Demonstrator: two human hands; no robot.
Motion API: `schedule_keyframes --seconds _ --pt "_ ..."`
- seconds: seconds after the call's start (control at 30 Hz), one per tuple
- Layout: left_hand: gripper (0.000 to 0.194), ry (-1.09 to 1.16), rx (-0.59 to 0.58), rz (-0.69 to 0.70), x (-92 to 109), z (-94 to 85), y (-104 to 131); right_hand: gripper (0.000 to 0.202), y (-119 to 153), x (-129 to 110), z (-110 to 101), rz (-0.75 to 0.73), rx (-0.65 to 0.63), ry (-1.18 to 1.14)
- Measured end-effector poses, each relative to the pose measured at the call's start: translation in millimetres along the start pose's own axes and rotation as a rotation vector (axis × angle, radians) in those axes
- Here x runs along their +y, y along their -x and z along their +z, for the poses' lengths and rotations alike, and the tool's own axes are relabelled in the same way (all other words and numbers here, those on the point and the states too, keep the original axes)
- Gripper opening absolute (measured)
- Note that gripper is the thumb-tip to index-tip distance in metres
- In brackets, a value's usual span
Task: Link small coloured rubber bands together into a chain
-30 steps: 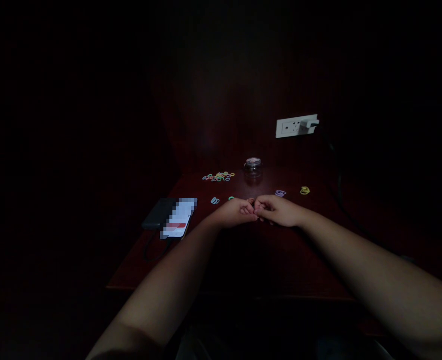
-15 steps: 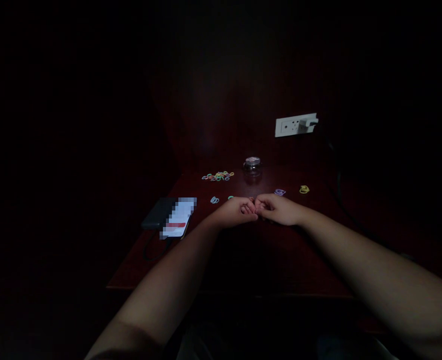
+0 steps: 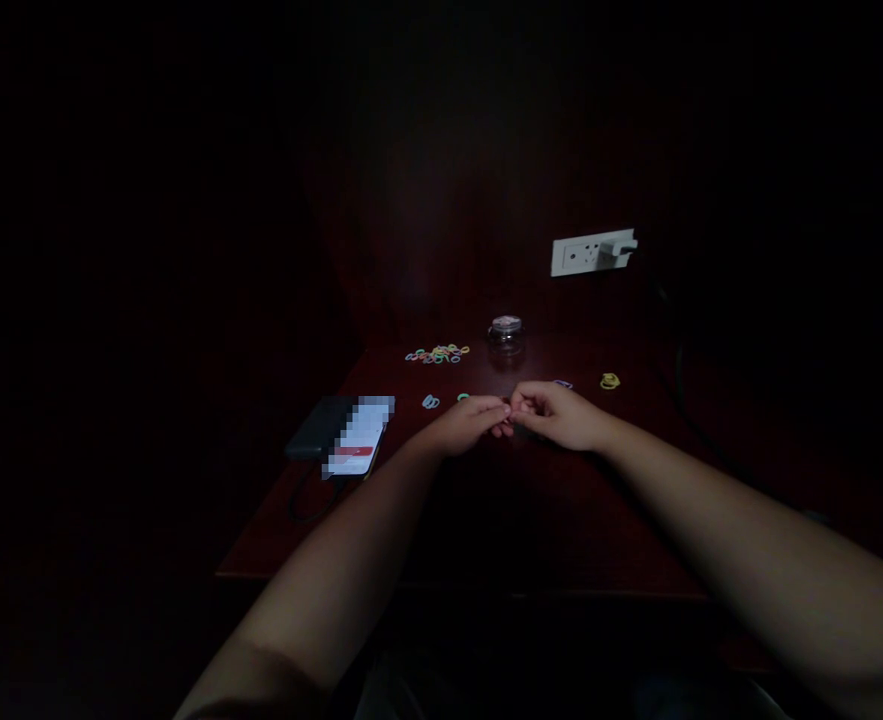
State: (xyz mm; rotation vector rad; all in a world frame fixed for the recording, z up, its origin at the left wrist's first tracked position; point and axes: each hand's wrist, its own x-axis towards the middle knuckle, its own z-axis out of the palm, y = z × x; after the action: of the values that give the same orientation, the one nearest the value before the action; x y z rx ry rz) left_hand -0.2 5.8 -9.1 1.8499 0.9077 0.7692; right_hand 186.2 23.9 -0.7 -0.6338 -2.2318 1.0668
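Observation:
Above the dark red table [image 3: 561,530], my left hand [image 3: 472,422] and my right hand [image 3: 557,415] meet at the fingertips. Both are closed in a pinch, and whatever lies between the fingers is too small and dark to make out. Just beyond my left hand a green band [image 3: 463,397] peeks out, partly covered. Purple bands [image 3: 563,384] lie behind my right hand, mostly hidden by it. Pale blue bands [image 3: 430,402] rest left of my left hand, and yellow bands [image 3: 610,381] sit to the right.
A mixed pile of coloured bands [image 3: 439,355] lies toward the back, beside a clear lidded jar [image 3: 506,338]. At left, a lit phone [image 3: 358,437] leans against a dark box-shaped object [image 3: 317,428] with a cable. A wall socket [image 3: 593,253] holds a plugged-in adapter.
My left thumb has risen and its fingers have shifted beneath it, while my right hand has moved slightly over the purple bands. The view has shifted a little.

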Motion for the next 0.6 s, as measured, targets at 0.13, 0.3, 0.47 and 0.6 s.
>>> schedule_keyframes --seconds 0.13,0.3,0.47,0.6 --pt "0.039 -0.025 -0.016 -0.012 -0.6 -0.7 -0.3 0.030 -0.2 -2.5 1.1 0.012 0.004 -0.029" --pt "0.037 0.014 0.002 -0.019 -3.3 -0.8 -1.2 0.031 -0.1 -1.1 1.0 0.019 0.002 -0.037" --pt "0.036 0.052 0.014 -0.022 -2.9 -0.8 -1.2 0.031 0.3 0.7 1.2 0.034 0.007 -0.035" --pt "0.037 0.049 0.035 -0.046 -1.1 -1.5 -1.3 0.031 0.3 -0.9 1.9 0.047 0.005 -0.036"
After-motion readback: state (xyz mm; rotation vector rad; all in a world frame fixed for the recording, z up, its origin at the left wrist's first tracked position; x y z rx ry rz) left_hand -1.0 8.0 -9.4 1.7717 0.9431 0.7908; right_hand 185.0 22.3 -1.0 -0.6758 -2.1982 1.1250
